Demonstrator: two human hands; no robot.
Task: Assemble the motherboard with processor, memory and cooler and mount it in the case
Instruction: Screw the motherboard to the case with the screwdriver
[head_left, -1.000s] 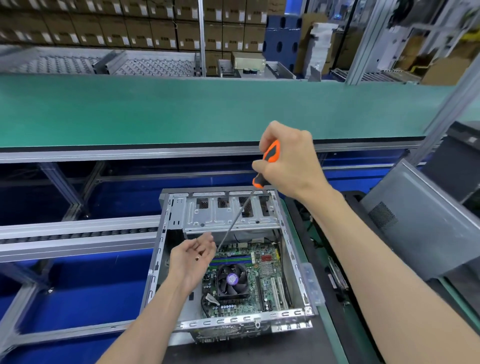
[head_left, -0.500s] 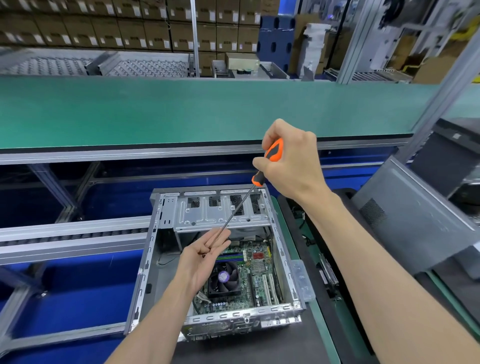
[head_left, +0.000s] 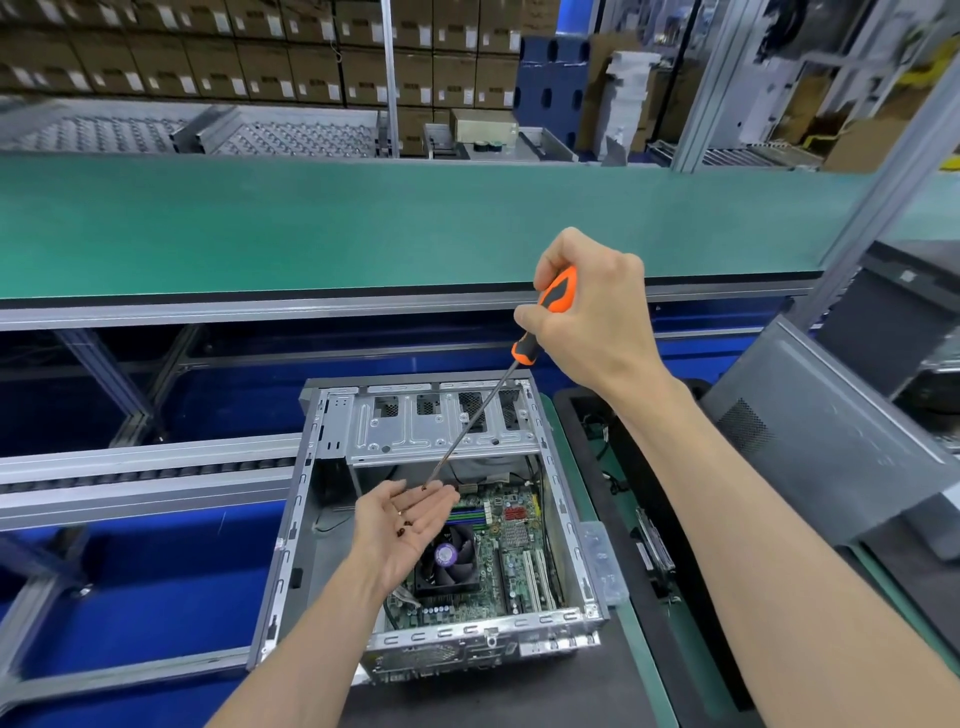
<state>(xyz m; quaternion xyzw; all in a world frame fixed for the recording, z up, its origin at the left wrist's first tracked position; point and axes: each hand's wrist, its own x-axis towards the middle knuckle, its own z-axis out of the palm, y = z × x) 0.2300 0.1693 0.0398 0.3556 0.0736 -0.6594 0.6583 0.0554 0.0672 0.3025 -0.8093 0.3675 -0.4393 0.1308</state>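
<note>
An open grey computer case (head_left: 566, 499) lies on its side in front of me. Inside it sits the green motherboard (head_left: 514, 551) with a black fan cooler (head_left: 447, 561) and memory sticks (head_left: 470, 514). My left hand (head_left: 405, 525) hovers palm up over the case with a few small dark screws (head_left: 404, 530) lying on it. My right hand (head_left: 587, 312) grips the orange-and-black handle of a long screwdriver (head_left: 555, 296). Its shaft slants down to the left, and its tip meets the fingers of my left hand.
A green conveyor belt (head_left: 363, 223) runs across behind the case. Metal roller rails (head_left: 145, 467) and blue panels lie to the left. A grey side panel (head_left: 831, 441) leans at the right, beside a dark tray with cables (head_left: 618, 467). Stacked cardboard boxes fill the background.
My left hand has turned palm up and flattened, showing the screws. The screwdriver tip has come down onto its fingers. The view has shifted slightly.
</note>
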